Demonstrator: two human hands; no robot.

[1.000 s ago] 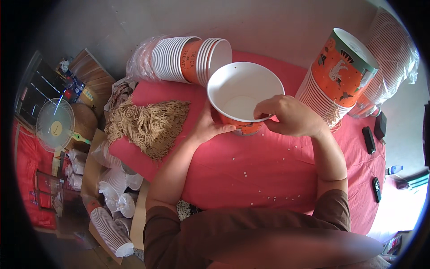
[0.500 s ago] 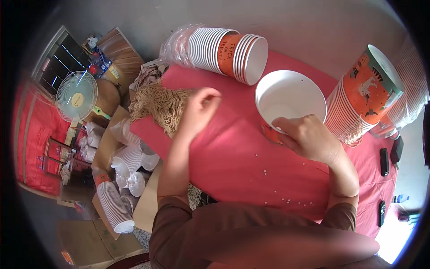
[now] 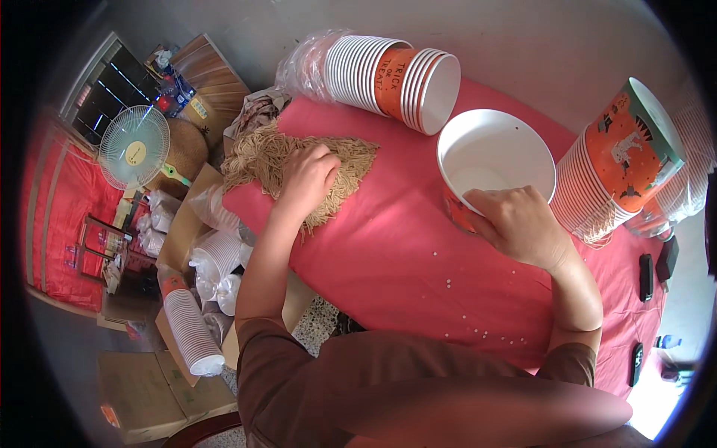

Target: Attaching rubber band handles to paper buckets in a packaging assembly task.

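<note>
My left hand (image 3: 308, 179) rests on a pile of tan cords (image 3: 351, 160) at the table's far left. Its fingers are curled down onto the strands, and the fingertips are partly hidden. A white-lined paper bucket (image 3: 489, 138) with an orange outside stands at the middle right, its mouth tilted toward me. My right hand (image 3: 515, 224) grips the near rim, thumb on one side and fingers folded over. Small white discs (image 3: 478, 330) lie scattered over the red cloth (image 3: 373, 276) in front of the bucket.
Nested paper buckets (image 3: 366, 75) lie behind the cords, partly in plastic wrap. A taller orange stack (image 3: 616, 160) stands at right, with cords at its base. Black objects (image 3: 646, 276) line the right edge. Left on the floor are an open carton (image 3: 175, 347) of wrapped cups and a fan (image 3: 134, 149).
My left hand has come down from above the table onto the cord pile, which now shows spread wider. My right hand stays on the bucket's rim. The whole view has shifted slightly.
</note>
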